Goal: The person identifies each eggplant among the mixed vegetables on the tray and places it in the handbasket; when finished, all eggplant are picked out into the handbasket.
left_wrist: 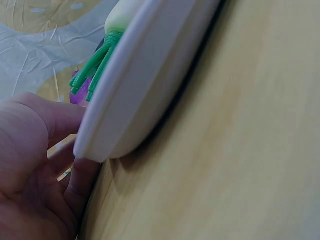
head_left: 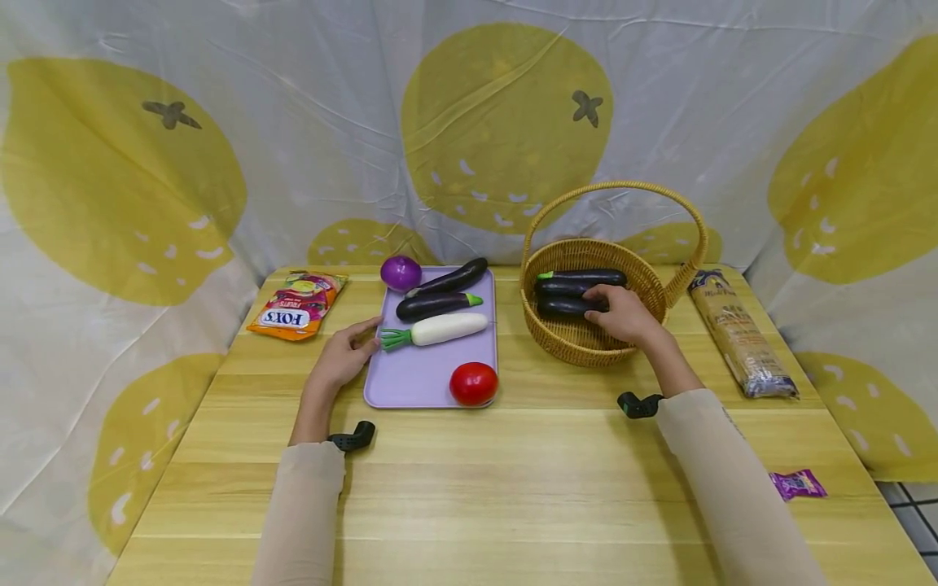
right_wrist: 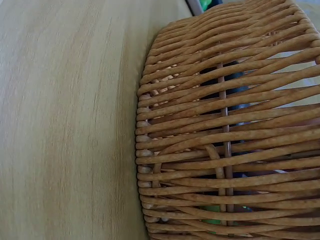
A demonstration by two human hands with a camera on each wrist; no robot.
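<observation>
My left hand (head_left: 344, 356) holds the left edge of a lilac tray (head_left: 410, 391), thumb and fingers at its rim (left_wrist: 117, 95). On the tray lie a white radish (head_left: 449, 328) with green tops, two eggplants (head_left: 436, 306) and a red tomato (head_left: 473, 383); a purple onion (head_left: 401, 273) sits at its back left corner. My right hand (head_left: 623, 313) reaches into a wicker basket (head_left: 579, 352), pinching the right end of the front eggplant (head_left: 560, 308). Two more eggplants (head_left: 586, 277) lie behind that one. Weave (right_wrist: 225, 125) hides the right hand in the right wrist view.
The basket's tall hoop handle (head_left: 615, 185) arches above the right hand. A red and orange candy bag (head_left: 296, 307) lies left of the tray. Right of the basket is a long clear packet (head_left: 740, 334), with a small purple wrapper (head_left: 799, 484) nearer the front. A lemon-print cloth (head_left: 330, 122) hangs behind.
</observation>
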